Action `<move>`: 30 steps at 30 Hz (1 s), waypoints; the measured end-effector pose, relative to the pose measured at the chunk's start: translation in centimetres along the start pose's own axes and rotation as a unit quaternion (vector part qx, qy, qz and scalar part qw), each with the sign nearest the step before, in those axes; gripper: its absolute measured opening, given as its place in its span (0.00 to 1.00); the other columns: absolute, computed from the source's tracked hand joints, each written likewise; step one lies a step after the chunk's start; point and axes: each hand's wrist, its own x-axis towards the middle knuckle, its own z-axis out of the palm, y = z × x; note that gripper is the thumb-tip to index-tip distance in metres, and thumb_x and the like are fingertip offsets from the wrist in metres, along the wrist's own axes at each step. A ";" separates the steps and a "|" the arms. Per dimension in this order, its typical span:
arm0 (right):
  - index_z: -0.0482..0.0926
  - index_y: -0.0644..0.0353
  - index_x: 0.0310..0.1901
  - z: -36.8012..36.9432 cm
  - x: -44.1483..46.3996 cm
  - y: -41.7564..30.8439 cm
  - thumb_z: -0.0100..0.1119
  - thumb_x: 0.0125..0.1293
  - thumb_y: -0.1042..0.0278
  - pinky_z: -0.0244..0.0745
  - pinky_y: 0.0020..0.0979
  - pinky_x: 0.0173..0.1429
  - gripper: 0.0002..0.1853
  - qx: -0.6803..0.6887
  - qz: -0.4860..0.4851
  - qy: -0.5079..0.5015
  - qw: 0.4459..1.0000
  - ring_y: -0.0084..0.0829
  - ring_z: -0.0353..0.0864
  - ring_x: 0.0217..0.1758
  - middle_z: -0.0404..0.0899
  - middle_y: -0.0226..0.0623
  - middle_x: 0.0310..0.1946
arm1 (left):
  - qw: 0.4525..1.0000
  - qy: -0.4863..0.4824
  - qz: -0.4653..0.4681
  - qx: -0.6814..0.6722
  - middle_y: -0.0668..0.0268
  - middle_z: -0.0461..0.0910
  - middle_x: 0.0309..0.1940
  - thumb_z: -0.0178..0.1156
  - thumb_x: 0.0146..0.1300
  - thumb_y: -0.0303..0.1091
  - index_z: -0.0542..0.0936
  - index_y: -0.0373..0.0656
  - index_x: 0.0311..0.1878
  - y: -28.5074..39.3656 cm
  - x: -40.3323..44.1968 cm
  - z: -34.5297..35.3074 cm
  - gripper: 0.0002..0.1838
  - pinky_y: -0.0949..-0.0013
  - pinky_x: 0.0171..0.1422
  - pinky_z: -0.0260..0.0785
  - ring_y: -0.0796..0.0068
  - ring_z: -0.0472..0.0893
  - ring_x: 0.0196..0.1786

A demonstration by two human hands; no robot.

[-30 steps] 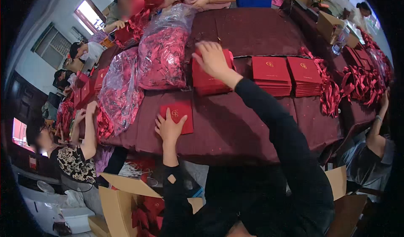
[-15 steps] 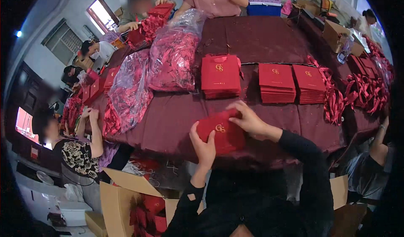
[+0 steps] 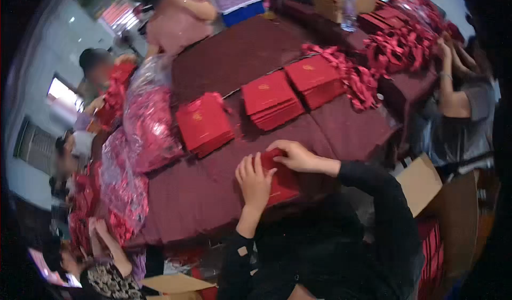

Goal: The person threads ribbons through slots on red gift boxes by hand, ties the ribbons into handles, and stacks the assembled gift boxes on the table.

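A small red paper gift bag (image 3: 284, 185) lies near the front edge of the cloth-covered table, partly hidden by my hands. My left hand (image 3: 255, 181) grips its left side, fingers bent over the upper part. At the bag's top edge, my right hand (image 3: 296, 157) has thumb and fingers closed on the red paper. Beyond them are three stacks of red bags with gold print: a left stack (image 3: 205, 127), a middle stack (image 3: 271, 100) and a right stack (image 3: 316, 81). Red ribbons (image 3: 356, 84) trail beside the right stack.
Clear plastic sacks of red ribbons (image 3: 152, 121) stand on the left of the table (image 3: 197, 201). An open cardboard box (image 3: 418, 185) is at my right, another (image 3: 178, 283) at lower left. Several people sit around, including a person in pink (image 3: 178, 28) across the table.
My view has turned to the right and tilted, so the stacks appear further left. My left fingers now lie over the bag's front, and my right hand is closer to them at the top edge.
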 end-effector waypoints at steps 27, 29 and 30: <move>0.77 0.61 0.33 -24.8 -4.7 6.8 0.57 0.69 0.61 0.60 0.24 0.31 0.12 -0.148 0.118 0.451 0.872 0.19 0.62 0.25 0.70 0.24 0.22 | 0.973 -0.125 -0.162 -0.112 0.54 0.79 0.23 0.62 0.57 0.55 0.69 0.40 0.46 -1.7 -0.2 -2.6 0.27 0.50 0.34 0.71 0.47 0.80 0.30; 0.77 0.61 0.36 -26.1 -3.7 5.8 0.56 0.70 0.61 0.64 0.24 0.35 0.11 -0.020 0.095 0.488 0.867 0.19 0.68 0.29 0.75 0.26 0.29 | 0.956 -0.148 -0.191 -0.167 0.52 0.80 0.26 0.60 0.61 0.50 0.68 0.43 0.49 -1.9 -0.3 -3.3 0.23 0.50 0.36 0.71 0.47 0.81 0.32; 0.78 0.61 0.37 -26.2 -3.4 5.6 0.55 0.70 0.61 0.67 0.25 0.36 0.11 0.027 0.051 0.494 0.868 0.20 0.71 0.31 0.76 0.27 0.30 | 0.956 -0.143 -0.196 -0.167 0.52 0.80 0.26 0.60 0.61 0.50 0.68 0.43 0.49 -2.1 -0.6 -3.5 0.23 0.50 0.36 0.71 0.47 0.81 0.32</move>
